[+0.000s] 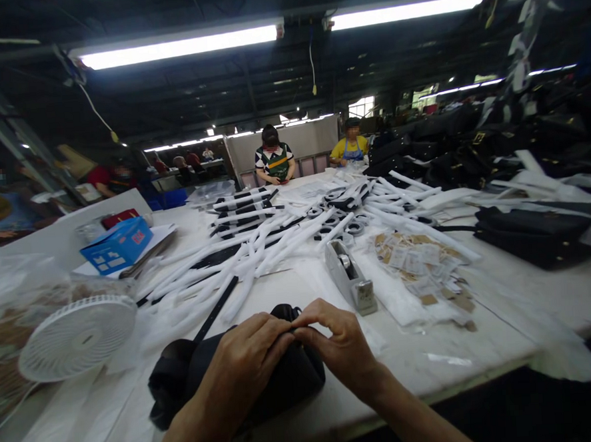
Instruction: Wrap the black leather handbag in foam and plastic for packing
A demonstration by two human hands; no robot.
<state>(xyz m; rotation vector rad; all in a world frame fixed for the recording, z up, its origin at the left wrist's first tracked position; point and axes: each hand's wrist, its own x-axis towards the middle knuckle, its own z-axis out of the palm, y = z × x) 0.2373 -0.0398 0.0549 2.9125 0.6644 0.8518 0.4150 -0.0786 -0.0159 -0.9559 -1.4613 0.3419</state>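
A black bag (295,374) lies on the white table at its near edge, with a black strap (216,312) running away from it. Over the bag's top, my left hand (253,347) has its fingers pinched at the right end of the bag. Thumb and forefinger of my right hand (332,332) meet the left fingertips there, pinching as well. What lies between the fingertips is too small to make out; it is at the edge of the bag. Just beyond my right hand stands a grey tape dispenser (352,281).
White-wrapped straps (257,243) spread across the table's middle. Small tagged packets (418,260) are heaped to the right, near another black bag (536,233). On the left are a white fan (80,337) and a blue box (117,245). Two people work across the table.
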